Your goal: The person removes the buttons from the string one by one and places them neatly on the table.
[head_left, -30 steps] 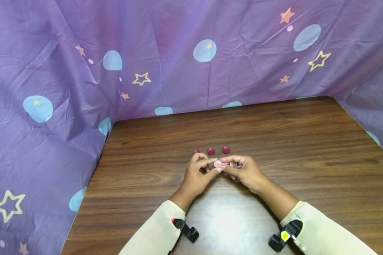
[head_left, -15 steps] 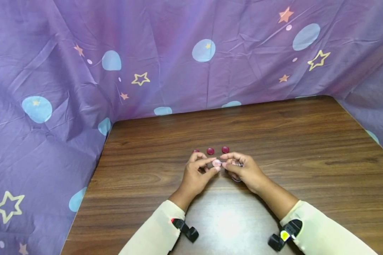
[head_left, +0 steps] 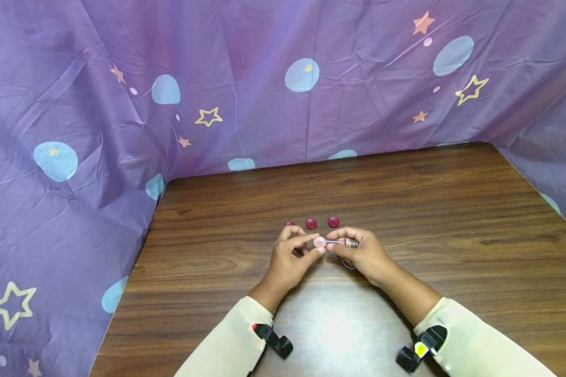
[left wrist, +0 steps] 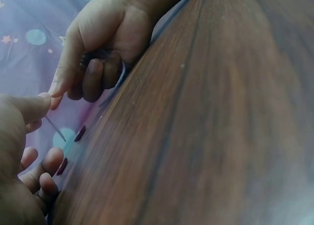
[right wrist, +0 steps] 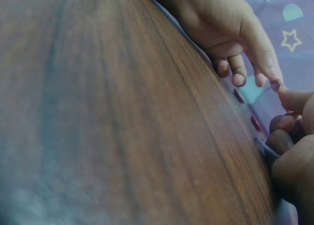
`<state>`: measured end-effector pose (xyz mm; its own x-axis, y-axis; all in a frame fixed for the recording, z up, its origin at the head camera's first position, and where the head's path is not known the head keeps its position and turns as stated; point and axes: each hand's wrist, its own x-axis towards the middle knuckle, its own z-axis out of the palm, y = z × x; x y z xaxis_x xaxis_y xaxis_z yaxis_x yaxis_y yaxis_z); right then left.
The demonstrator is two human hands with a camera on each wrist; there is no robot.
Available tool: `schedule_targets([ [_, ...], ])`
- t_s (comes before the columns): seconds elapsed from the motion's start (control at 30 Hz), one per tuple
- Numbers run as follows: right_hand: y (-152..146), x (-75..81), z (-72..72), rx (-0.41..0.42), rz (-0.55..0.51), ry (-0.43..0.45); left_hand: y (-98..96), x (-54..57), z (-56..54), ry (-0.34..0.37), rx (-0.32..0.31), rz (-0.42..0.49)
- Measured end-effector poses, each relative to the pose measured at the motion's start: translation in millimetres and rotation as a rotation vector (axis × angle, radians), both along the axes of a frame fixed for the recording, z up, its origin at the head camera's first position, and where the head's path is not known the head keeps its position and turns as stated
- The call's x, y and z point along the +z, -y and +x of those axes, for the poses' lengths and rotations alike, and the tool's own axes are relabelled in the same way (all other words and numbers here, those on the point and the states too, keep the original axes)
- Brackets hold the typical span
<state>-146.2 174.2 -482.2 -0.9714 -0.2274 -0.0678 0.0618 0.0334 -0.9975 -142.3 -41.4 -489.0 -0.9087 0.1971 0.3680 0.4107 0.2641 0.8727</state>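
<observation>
Between the thumb and index finger of my left hand (head_left: pixel 286 259) is a pale pink button (head_left: pixel 319 242), its face turned up in the head view. A thin purple cord (head_left: pixel 335 242) runs from it to my right hand (head_left: pixel 367 256), whose thumb and index finger pinch it. Several buttons stacked edge-on (head_left: pixel 351 243) sit on the cord by the right fingers, and a loop of cord (head_left: pixel 348 264) hangs below that hand. In the left wrist view, a dark cord end (left wrist: pixel 56 129) sticks out beneath the left thumb.
Beyond the hands, dark red buttons lie in a row on the wooden table (head_left: pixel 217 220): one in the middle (head_left: pixel 311 223), one at right (head_left: pixel 333 222), and one (head_left: pixel 290 223) partly behind the left fingers. A purple curtain (head_left: pixel 264 104) with stars hangs behind the table.
The pink button has shifted slightly left with its face more visible. More cord shows between it and the right fingers, and the stacked buttons show more plainly.
</observation>
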Motion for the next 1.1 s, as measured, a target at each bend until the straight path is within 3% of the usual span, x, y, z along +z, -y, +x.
schedule_targets([
  [0.27,0.2,-1.2,0.0,-0.026,0.056,-0.056,6.9,-0.4,-2.5,-0.001,0.046,-0.021],
  [0.73,2.3,-1.1,-0.2,-0.07,0.017,-0.024,14.3,-0.8,0.6,0.032,0.079,-0.012],
  [1.1,2.1,1.4,0.0,-0.08,-0.014,-0.002,26.9,-0.3,3.2,0.012,0.123,-0.044],
])
